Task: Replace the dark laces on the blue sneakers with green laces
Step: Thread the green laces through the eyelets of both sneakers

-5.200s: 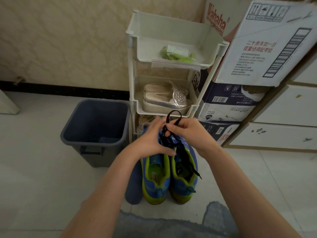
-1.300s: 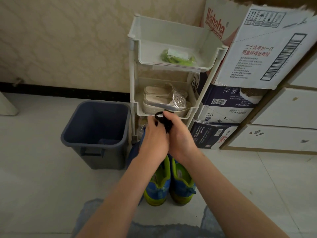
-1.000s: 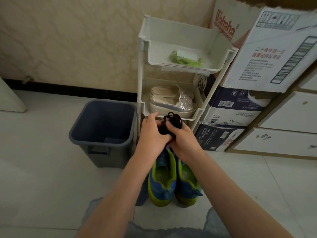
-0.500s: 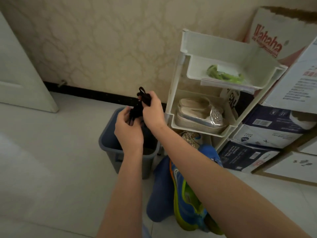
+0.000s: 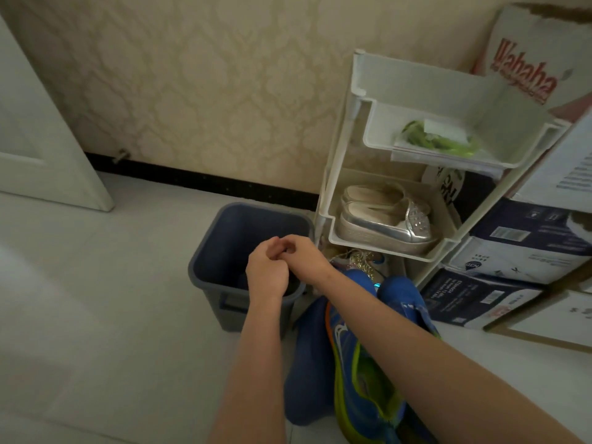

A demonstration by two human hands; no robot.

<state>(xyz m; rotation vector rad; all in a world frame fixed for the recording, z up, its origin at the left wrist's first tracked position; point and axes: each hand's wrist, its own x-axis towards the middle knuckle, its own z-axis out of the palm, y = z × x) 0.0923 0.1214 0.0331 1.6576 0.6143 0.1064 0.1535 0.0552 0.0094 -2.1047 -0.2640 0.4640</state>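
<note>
Two blue sneakers point(image 5: 347, 347) with yellow-green linings stand side by side on the floor point(image 5: 96, 315), nearest the person, toes pointing toward the wall. The right forearm crosses above them. Both hands meet over the one grey bin point(image 5: 205, 251), which stands near the floor's far edge, just left of the rack. The left hand point(image 5: 267, 272) and right hand point(image 5: 304, 256) touch each other with fingers curled inward, and I cannot tell whether either one grips anything. Inside the bin a dark shape lies at the bottom, too dim to identify.

One white rack point(image 5: 339, 161) with three tiers stands at the floor's far edge against the wall. Its bottom tier holds a glittery shoe point(image 5: 360, 261), partly hidden. The middle tray holds two silver shoes point(image 5: 384, 219), one behind the other. The top tray holds one clear packet of green laces point(image 5: 439, 141). At least four cartons point(image 5: 525, 248) are stacked just right of the rack
</note>
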